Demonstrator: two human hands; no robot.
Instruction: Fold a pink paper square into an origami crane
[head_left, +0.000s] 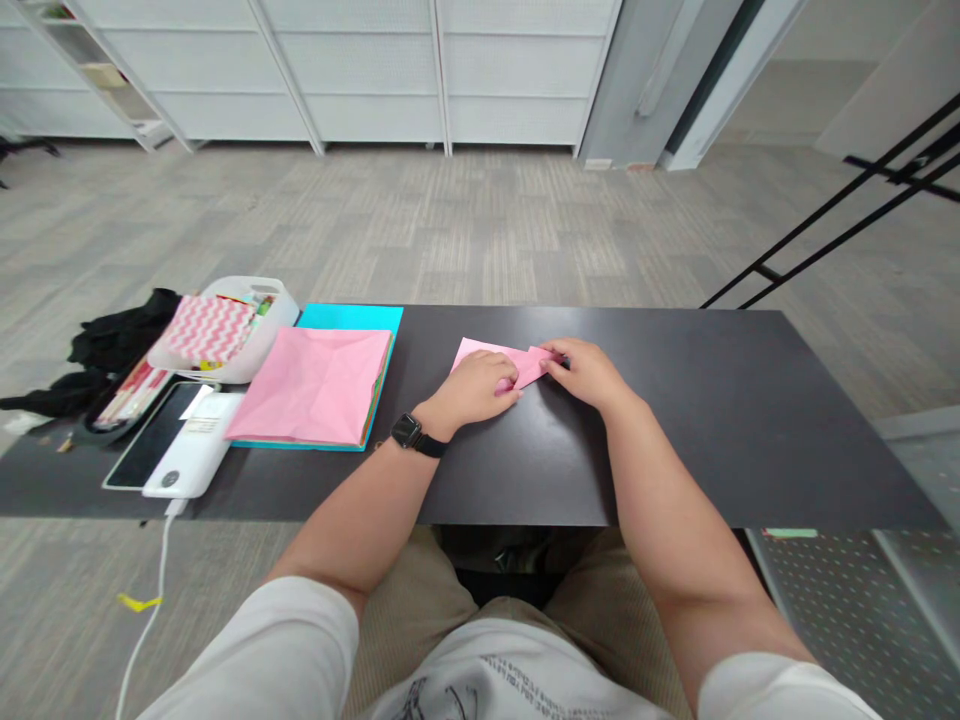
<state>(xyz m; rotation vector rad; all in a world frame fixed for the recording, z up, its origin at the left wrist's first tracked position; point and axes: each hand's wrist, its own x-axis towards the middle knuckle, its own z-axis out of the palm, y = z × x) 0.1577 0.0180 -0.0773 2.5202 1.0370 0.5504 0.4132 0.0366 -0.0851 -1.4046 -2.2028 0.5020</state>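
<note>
Lettering [521, 686] on shirt [480, 652], too blurred to read

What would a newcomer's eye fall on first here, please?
Probably the small folded pink paper at centre, with the left hand over it and the right hand at its right end. Next, to the left, the large pink paper sheet over a bright blue sheet, beside the white plastic basket.

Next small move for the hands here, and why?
Probably press the narrow right end of the folded pink paper flat with the right hand, keeping the left hand where it is. The left rests on the paper, which should steady it against the dark table; the right hand's fingers are already at that end.
</note>
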